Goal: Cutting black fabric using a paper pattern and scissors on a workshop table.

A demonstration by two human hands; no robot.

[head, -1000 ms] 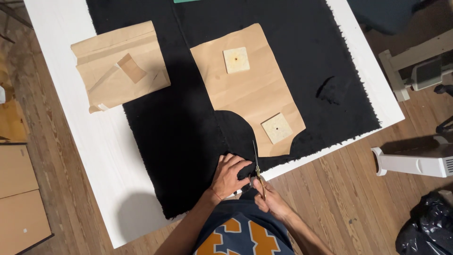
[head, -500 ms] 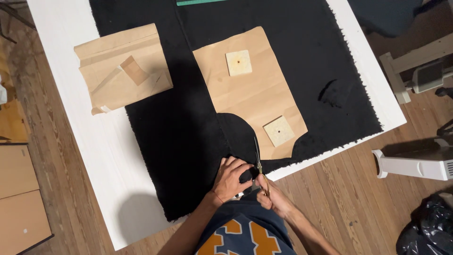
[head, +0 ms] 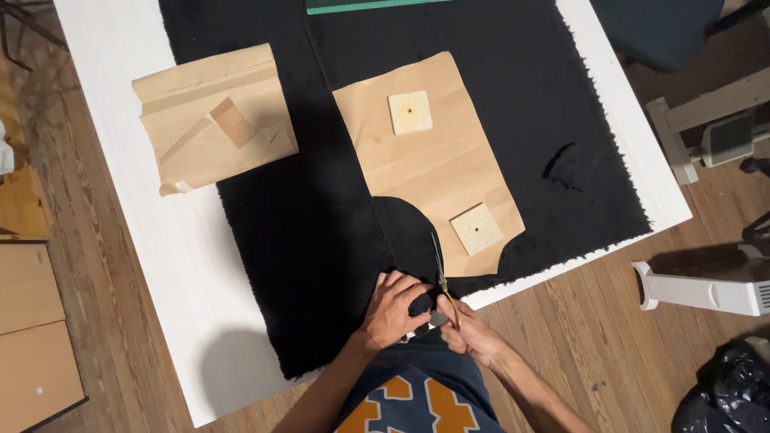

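Note:
Black fleecy fabric lies spread over a white table. A brown paper pattern rests on it, held flat by two square wooden blocks. My right hand grips a pair of scissors whose blades point up along the pattern's lower curved edge. My left hand presses and pinches the fabric's near edge just left of the blades.
Folded brown paper pieces lie on the table's left part. A green ruler edge shows at the top. A white device and a black bag sit on the wooden floor at right; cardboard at left.
The view has drifted slightly; both hands stay at the fabric's near edge and the scissors stay along the pattern's curve with hardly any shift.

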